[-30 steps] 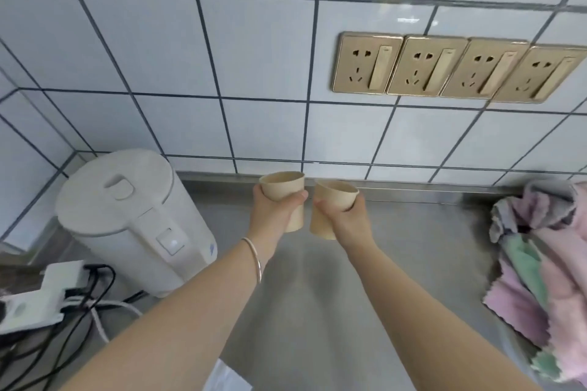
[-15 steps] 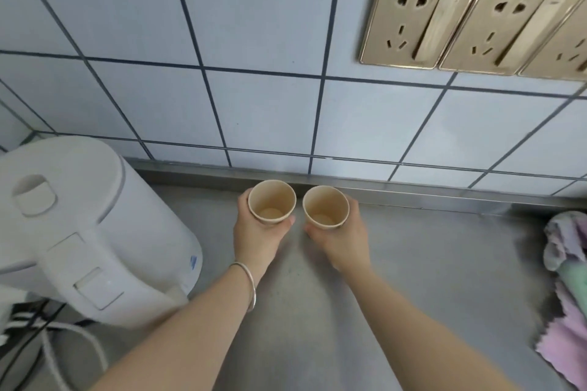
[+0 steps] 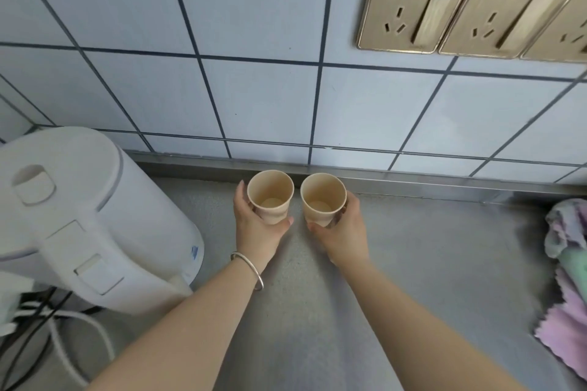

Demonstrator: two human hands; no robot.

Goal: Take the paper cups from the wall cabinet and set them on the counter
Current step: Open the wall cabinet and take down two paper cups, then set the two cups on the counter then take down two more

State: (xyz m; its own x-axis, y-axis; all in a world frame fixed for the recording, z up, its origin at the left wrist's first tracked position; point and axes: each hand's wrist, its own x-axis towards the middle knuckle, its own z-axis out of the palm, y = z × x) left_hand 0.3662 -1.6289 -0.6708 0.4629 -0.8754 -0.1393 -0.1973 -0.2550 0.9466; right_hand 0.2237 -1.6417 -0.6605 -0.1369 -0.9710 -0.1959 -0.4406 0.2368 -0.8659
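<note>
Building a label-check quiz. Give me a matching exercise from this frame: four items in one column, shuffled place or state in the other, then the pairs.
Items:
1. kettle
2. left cup
3. sockets
4. cloths

Places or states:
A. on the tiled wall, upper right
B. held in the left hand
C. heaped at the counter's right edge
D. standing at the left, lid shut

Pairs: 1-D, 2-B, 3-A, 4-C

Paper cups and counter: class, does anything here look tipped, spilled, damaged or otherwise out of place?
Nothing stands out. Both paper cups, the left cup in the left hand and the right cup in the right hand, are upright, empty and undented. The counter looks dry.
</note>
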